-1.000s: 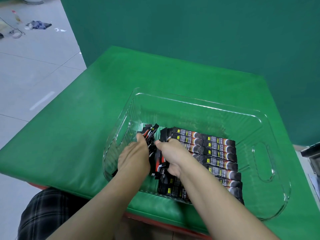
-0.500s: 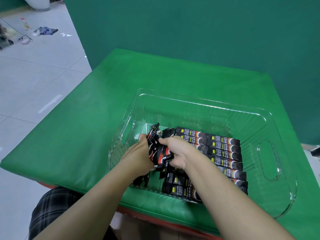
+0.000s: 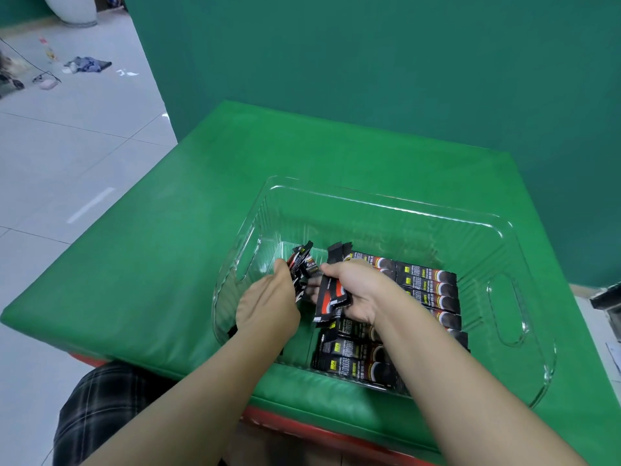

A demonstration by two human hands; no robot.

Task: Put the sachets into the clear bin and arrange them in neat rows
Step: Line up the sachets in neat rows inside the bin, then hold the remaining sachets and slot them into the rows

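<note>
Left hand (image 3: 267,306) grips a small bunch of sachets (image 3: 301,264) over the left end of the clear bin (image 3: 504,290), fanned and tilted up. Right hand (image 3: 358,290) just beside it, fingers curled round another few sachets (image 3: 331,294), these showing red and white. Under the right forearm, more sachets (image 3: 426,280) lie flat on the bin floor in a row toward its right half; nearest ones partly hidden, probably a second row. Bin sits on the green table (image 3: 168,264).
</note>
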